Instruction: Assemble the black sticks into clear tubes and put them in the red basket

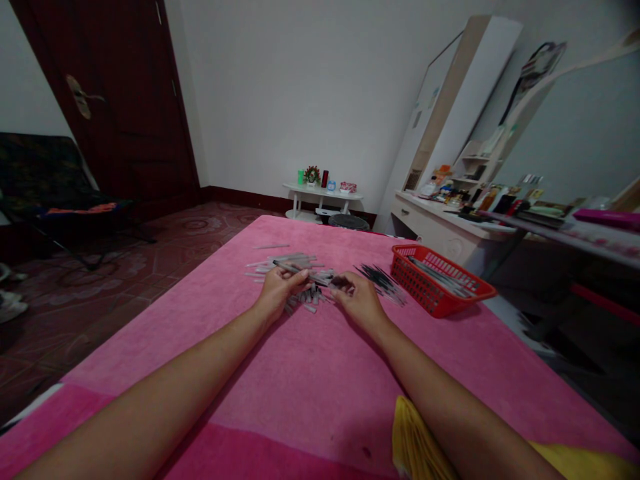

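Observation:
My left hand (279,291) is closed, thumb against fingers, on a slim pen (286,267) whose dark end sticks out past the fingers. Close by on the right, my right hand (357,299) pinches a small piece that its fingers mostly hide; it may be a cap. Pale, translucent pen barrels (257,269) lie in a loose heap beyond my left hand. Between and under the hands are several short clear caps (310,308). Just right of my right hand, thin black-ended sticks like pen refills (377,279) are fanned out.
A red plastic basket (420,291) holding more slim pens stands at the right on the pink cloth (320,373). Yellow fabric (417,440) lies under my right forearm. A dressing table (440,223) with bottles is beyond the right edge; a low white stand (320,191) is behind.

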Available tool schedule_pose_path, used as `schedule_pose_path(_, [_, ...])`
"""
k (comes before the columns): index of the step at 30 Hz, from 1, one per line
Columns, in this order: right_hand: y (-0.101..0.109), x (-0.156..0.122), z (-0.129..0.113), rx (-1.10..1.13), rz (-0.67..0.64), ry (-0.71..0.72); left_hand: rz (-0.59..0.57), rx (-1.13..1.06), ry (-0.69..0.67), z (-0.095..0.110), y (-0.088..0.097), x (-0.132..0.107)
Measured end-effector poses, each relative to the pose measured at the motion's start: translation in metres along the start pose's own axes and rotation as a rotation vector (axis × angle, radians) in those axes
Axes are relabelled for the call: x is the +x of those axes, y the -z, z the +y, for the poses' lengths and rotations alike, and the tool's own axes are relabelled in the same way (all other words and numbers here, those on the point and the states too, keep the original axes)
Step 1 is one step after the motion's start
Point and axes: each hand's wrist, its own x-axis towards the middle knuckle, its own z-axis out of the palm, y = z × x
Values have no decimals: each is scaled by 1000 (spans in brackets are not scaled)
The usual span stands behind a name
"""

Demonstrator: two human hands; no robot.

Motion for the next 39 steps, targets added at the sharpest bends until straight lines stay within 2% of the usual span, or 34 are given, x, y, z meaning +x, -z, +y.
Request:
schedule_pose_path(6, [0, -1, 2, -62, 14, 79, 5, 43, 15, 1, -2, -3])
schedule_pose_path(11, [2, -4, -3, -173, 54, 223, -50, 100, 77, 1, -5, -5])
schedule_pose_path(15, [4, -5, -8, -175, 56, 218, -37, 79, 91, 0, -5, -5])
schedule_pose_path(21, [4, -7, -10, -132, 69, 129, -94, 97, 15, 0, -6, -9])
schedule_pose_path(24, [2, -6, -6, -29, 31, 54, -120, 134, -36, 4, -7, -12])
schedule_pose_path(33, [9, 1, -15, 545, -211, -356, -169, 266, -186, 12, -11, -15])
schedule_pose_path(37, [17, -1, -17, 646, -384, -539, -229, 308, -209, 16, -13, -16])
schedule_pose_path(39, [18, -1, -16, 656, -450, -571, -261, 330, -197, 18, -14, -17])
